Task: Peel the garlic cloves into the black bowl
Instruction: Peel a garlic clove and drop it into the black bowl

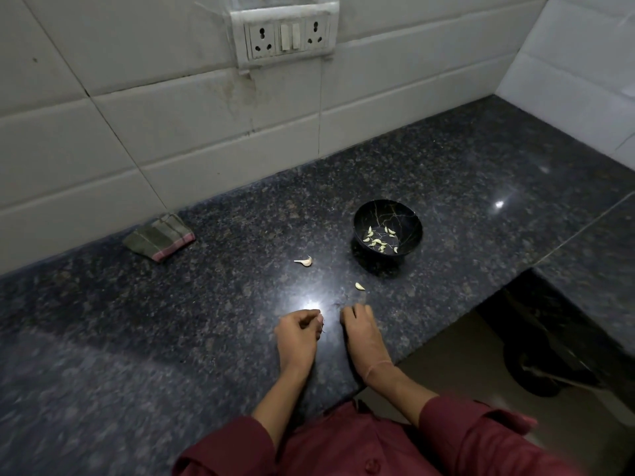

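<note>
Red-sleeved left hand [297, 333] pinches a clove [320, 321]; right hand [360, 333] rests curled.

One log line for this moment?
left hand pinches garlic piece | right hand curled on counter | black bowl holds peeled cloves | two loose cloves

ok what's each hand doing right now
left hand: fingers curled round a small garlic clove
right hand: fingers curled, cannot tell if holding anything
</note>
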